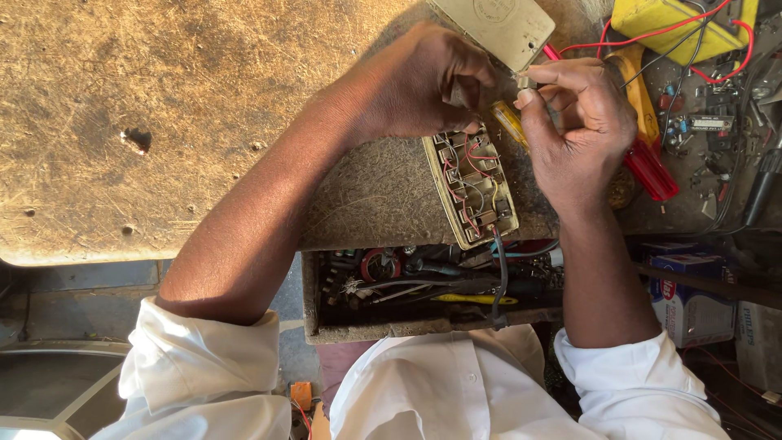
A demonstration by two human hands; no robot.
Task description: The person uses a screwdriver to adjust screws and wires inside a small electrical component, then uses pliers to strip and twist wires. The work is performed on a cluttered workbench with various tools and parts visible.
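Hands meet above the open box (472,189), seen from the head camera; the left hand (419,85) is curled, its fingers closed on a small dark part just over the top edge of the box; the right hand (582,122) pinches a small metal piece between thumb and forefinger, close to the left fingers; what exactly each piece is, I cannot tell. The box lies on the bench (163,122) directly under both hands, with red wires and contacts showing inside; its cover (497,26) rests just beyond the fingers. A yellow tool (509,122) lies between the two hands; a red-handled screwdriver (648,167) lies at the right of the right hand; a yellow meter (676,20) with leads stands further away. A drawer (423,293) of tools is open near the body, below the wrists.

In my judgement the small piece could slip from the pinch and fall into the drawer or among the wires; the cause would be a loose grip.
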